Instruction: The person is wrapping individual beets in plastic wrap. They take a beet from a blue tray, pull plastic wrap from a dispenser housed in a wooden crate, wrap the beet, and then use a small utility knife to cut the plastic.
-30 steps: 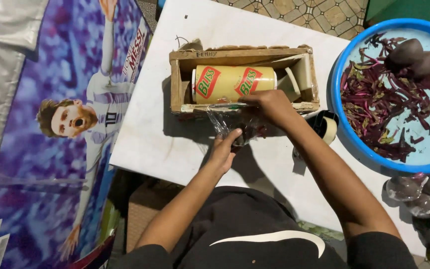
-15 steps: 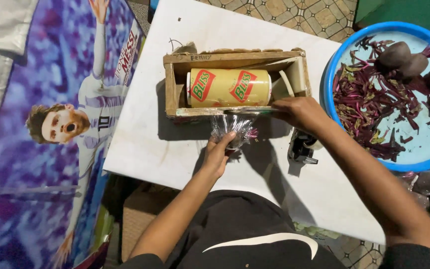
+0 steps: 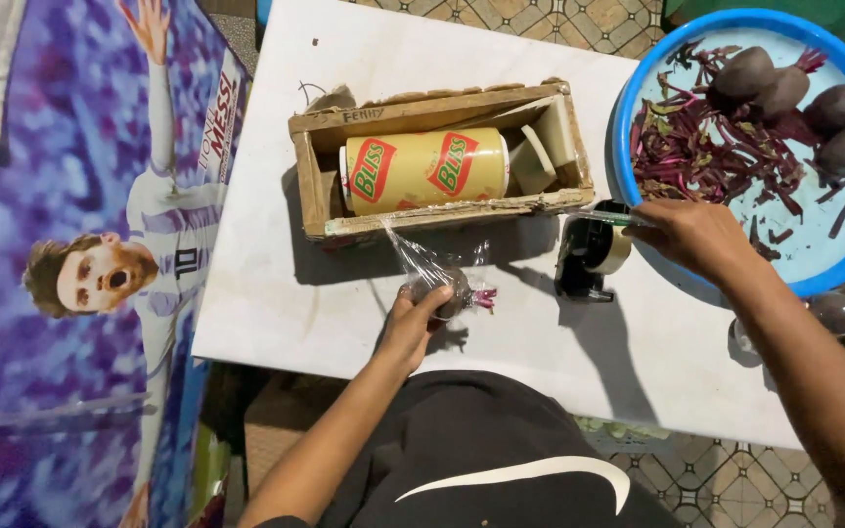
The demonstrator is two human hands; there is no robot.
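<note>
Wrapping looks like the step in hand: the left hand [image 3: 411,323] clenches a dark round beet in clear plastic film [image 3: 442,286] on the white surface [image 3: 266,293], just below the open wooden box [image 3: 442,161]; the right hand [image 3: 698,235], right of the box, pinches a strip from the black tape dispenser [image 3: 591,256]; sealing the film probably calls for bringing that strip across.

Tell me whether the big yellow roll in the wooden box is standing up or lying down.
Lying down. The yellow roll rests on its side along the wooden box, long side facing the camera and its round ends toward the box's short walls.
</note>
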